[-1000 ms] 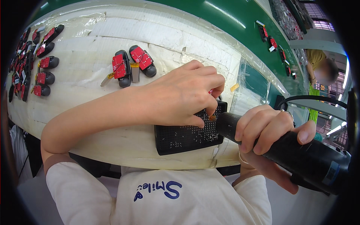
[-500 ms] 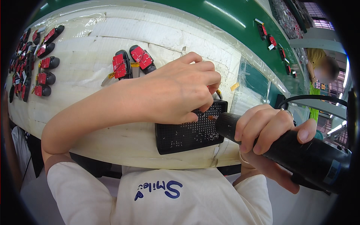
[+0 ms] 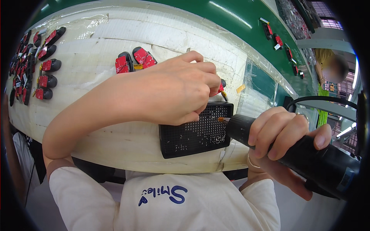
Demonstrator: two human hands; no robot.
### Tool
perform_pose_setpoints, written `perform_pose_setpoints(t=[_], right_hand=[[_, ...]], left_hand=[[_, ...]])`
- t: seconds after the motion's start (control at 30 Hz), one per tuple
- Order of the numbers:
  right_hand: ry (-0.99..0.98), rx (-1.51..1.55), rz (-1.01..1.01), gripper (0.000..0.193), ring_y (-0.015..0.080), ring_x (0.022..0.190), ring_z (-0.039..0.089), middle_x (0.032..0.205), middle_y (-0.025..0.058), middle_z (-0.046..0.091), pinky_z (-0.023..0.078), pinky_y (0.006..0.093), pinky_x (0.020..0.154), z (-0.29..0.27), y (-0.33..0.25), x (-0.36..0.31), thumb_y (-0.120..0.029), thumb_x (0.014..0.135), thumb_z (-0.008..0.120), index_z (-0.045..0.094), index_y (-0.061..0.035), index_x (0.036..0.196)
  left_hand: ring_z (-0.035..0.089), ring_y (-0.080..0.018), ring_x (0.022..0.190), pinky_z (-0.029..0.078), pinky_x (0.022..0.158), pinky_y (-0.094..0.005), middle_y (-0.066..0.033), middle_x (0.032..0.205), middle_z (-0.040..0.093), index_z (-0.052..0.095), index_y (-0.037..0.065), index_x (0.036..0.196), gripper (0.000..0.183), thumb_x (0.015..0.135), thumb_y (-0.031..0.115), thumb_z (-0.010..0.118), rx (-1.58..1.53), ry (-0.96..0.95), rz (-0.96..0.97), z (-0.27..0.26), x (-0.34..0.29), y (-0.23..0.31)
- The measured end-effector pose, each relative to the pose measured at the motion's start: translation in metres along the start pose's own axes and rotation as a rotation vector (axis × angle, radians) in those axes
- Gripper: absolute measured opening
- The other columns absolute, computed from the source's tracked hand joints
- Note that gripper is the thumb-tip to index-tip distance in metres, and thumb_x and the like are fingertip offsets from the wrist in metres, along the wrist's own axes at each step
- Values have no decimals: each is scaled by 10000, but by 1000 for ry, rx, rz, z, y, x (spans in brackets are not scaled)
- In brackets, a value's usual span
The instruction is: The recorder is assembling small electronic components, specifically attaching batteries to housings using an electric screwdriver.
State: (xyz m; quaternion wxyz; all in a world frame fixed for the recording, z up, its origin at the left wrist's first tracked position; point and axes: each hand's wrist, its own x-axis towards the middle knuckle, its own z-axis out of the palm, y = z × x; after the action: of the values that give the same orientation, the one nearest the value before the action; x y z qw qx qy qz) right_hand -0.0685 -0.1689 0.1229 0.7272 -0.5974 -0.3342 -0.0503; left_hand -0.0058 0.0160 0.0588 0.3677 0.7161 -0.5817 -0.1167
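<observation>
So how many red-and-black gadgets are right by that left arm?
3 visible: one gadget and a second gadget beyond the left forearm, partly hidden; a third gadget at the left hand, mostly covered. Others may be hidden.

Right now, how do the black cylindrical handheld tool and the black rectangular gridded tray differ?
The tool is long and rounded; the tray, rectangular. The right hand grips the tool, whereas the tray rests on the pale table. The tool's body looks mostly smooth; the tray is gridded, holding small pale pieces. Both are black.

Head fisheye, near, faces down at bench; rim unclear.
</observation>
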Motion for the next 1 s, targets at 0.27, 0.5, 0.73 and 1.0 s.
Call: perform_pose_setpoints(t=[0.27, 0.5, 0.73, 1.0], right_hand=[[19, -46, -27, 885, 123, 483, 468, 691, 14, 442, 404, 276, 467, -12, 18, 4, -808, 609, 499, 370, -153, 1190], [23, -72, -59, 903, 120, 476, 455, 689, 16, 439, 405, 275, 467, -15, 29, 0, -822, 601, 476, 365, -154, 1198], [36, -64, -59, 893, 138, 476, 455, 688, 29, 441, 413, 288, 475, -11, 32, -2, -816, 607, 472, 341, -150, 1188], [-12, -78, -40, 878, 145, 482, 463, 695, 38, 450, 423, 296, 482, -15, 32, 0, -798, 629, 471, 333, -146, 1201]], left_hand=[[530, -175, 916, 373, 897, -348, -3, 875, 575, 639, 96, 778, 137, 668, 143, 706, 112, 156, -59, 14, 2, -22], [550, -179, 880, 393, 886, -347, -2, 796, 594, 612, 85, 711, 123, 661, 151, 703, 252, 169, 35, 20, 9, -25], [553, -179, 876, 395, 886, -346, -7, 782, 596, 610, 78, 713, 133, 660, 156, 704, 267, 157, 32, 20, 8, -23], [550, -183, 869, 398, 879, -345, -15, 784, 596, 609, 72, 712, 150, 641, 152, 714, 211, 157, 19, 19, 8, -22]])
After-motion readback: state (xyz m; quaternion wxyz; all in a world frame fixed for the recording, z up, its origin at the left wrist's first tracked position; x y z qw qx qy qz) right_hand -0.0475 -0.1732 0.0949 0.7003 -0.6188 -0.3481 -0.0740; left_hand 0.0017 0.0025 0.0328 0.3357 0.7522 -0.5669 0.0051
